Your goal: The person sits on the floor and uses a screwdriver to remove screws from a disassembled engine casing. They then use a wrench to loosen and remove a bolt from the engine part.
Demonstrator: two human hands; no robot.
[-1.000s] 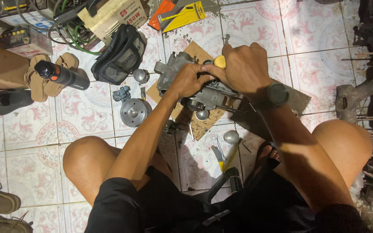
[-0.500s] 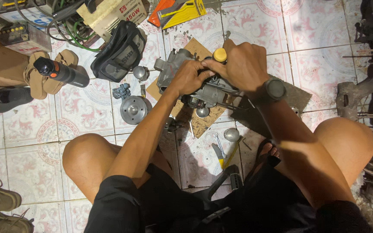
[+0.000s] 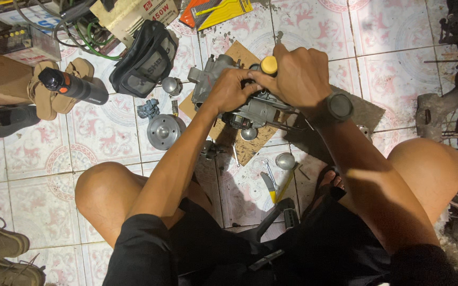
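Tiled floor: cardboard sheet, black bag, sandals.

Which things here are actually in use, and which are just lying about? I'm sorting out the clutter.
In use:
- grey metal engine part, steadied by the left hand
- yellow-handled tool, gripped by the right hand
- cardboard sheet underneath

Lying about:
- black bag
- round metal disc
- sandals
- black flashlight
- wrench

An engine part rests on a board on the tiled floor, between the person's knees. A round metal disc lies left of it, with a bag beyond and sandals farther left.
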